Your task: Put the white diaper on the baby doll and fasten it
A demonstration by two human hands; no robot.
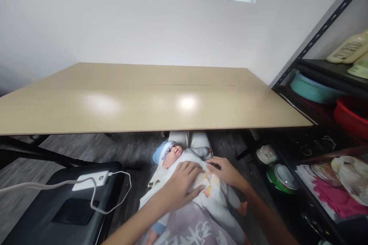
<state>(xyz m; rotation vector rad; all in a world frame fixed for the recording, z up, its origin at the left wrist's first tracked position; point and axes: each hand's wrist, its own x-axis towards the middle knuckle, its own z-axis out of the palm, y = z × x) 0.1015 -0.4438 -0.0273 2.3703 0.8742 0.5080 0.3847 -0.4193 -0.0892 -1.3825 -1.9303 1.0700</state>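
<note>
The doll's blue hat [163, 154] has dark letters on its white band, but they are too small to read.

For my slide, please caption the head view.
Both hands, left hand and right hand, rest on a baby doll.

Table [143, 95]: pale wood-look laminate, smooth, semi-gloss, light glare spots on top. Baby doll [198, 183]: face looked like smooth vinyl or plastic, body in soft white cloth suit, knit-look blue hat. Cloth under it [189, 229]: matt mauve fabric, white print. Shelf rack [322, 30]: black painted metal, perforated upright. Basins, teal [310, 88] and red [350, 116]: glossy plastic. Power bank [90, 180]: white plastic, smooth, rubbery white cable. Floor: matt grey wood-grain.
</note>
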